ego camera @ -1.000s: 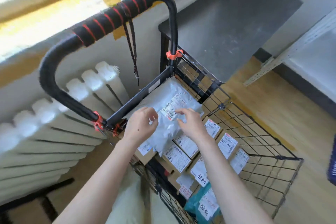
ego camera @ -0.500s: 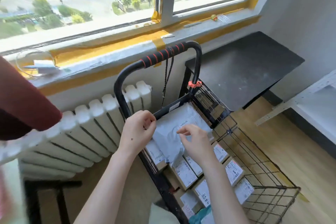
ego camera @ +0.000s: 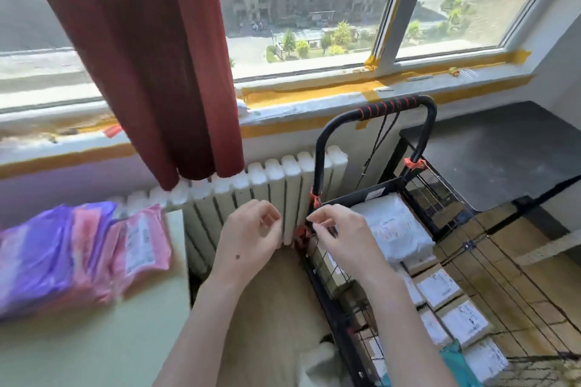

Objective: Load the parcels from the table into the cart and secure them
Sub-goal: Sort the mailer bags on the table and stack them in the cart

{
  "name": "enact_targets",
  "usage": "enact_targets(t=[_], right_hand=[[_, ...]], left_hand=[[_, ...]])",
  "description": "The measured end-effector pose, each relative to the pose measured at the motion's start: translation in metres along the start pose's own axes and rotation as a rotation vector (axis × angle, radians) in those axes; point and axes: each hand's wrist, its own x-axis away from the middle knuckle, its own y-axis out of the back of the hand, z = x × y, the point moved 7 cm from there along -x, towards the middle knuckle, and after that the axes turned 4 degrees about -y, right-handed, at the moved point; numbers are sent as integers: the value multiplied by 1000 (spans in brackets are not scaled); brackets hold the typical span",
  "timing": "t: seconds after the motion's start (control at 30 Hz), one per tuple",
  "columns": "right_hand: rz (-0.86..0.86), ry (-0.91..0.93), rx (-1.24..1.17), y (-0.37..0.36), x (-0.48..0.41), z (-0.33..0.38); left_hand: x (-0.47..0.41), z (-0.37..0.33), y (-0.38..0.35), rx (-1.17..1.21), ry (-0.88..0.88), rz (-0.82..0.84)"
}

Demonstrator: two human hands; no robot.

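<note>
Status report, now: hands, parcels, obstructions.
Left hand loosely curled, empty; right hand at cart rim, grip unclear. White bag parcel in cart; pink and purple parcels on table. No visible obstruction.

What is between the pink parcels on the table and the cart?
Head view: the left hand, the white radiator behind it, wooden floor below.
</note>
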Motion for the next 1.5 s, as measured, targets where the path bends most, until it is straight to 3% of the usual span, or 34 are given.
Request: enact_targets(t=[0.27, 0.7, 0.87, 1.3, 1.5], right_hand=[[228, 228, 12, -94, 32, 121], [623, 538, -32, -217, 37, 247], [691, 673, -43, -258, 36, 295], [759, 662, 7, -358, 57, 356], [625, 471, -78, -396, 73, 385]], left_hand=[[91, 47, 101, 21, 252, -217], [179, 112, 208, -83, 568, -607], [201, 127, 244, -144, 683, -757], [298, 191, 333, -237, 859, -948], [325, 235, 379, -269, 804, -762]])
